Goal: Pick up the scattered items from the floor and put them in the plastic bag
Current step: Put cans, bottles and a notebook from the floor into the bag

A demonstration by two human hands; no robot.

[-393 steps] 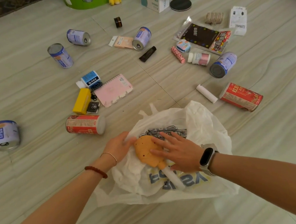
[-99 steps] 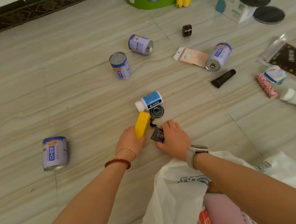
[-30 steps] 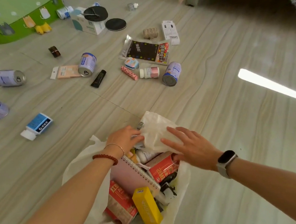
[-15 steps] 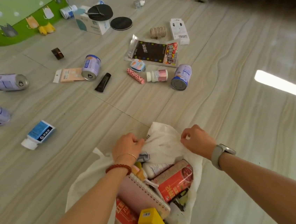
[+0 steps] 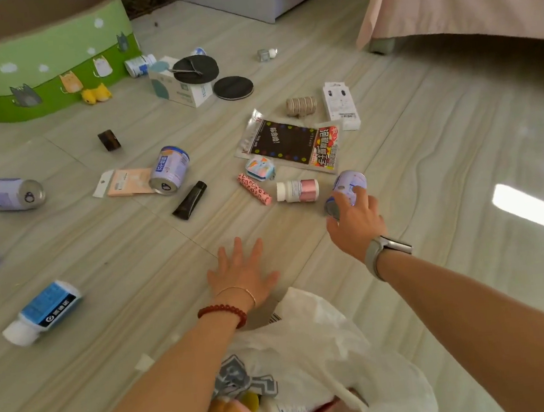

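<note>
At about two o'clock from the bag (image 5: 329, 344), the right hand (image 5: 354, 224) reaches onto a lavender can (image 5: 349, 187) lying on its side on the floor (image 5: 443, 154). Its fingers (image 5: 360, 196) curl over the can's upper flank and the thumb comes in at the near end, so the grip looks begun but I judge it not yet fully closed. The can's long axis runs roughly from seven to one o'clock, its metal end pointing back toward the person; the fingers cross that axis, which suits a simple lift.

The left hand (image 5: 242, 272) is spread flat, fingers straight and holding nothing, low over the floor just at twelve o'clock of the bag's mouth. It is the nearer hand to the pill bottle (image 5: 297, 190) and the pink tube (image 5: 254, 188), both at about one o'clock from it, and to the black tube (image 5: 190, 200) at eleven.

The bag lies open at six o'clock, under both forearms, already holding several things. The way from can to bag is short and bare, back toward seven o'clock along the right arm. To the can's three o'clock the floor is free; at its nine o'clock the pill bottle lies near, and at eleven the snack packet (image 5: 291, 145) lies just beside, so a drag leftward could knock them. More cans (image 5: 169, 169) (image 5: 8, 198) and a blue bottle (image 5: 42, 312) lie well apart at nine to ten o'clock.
</note>
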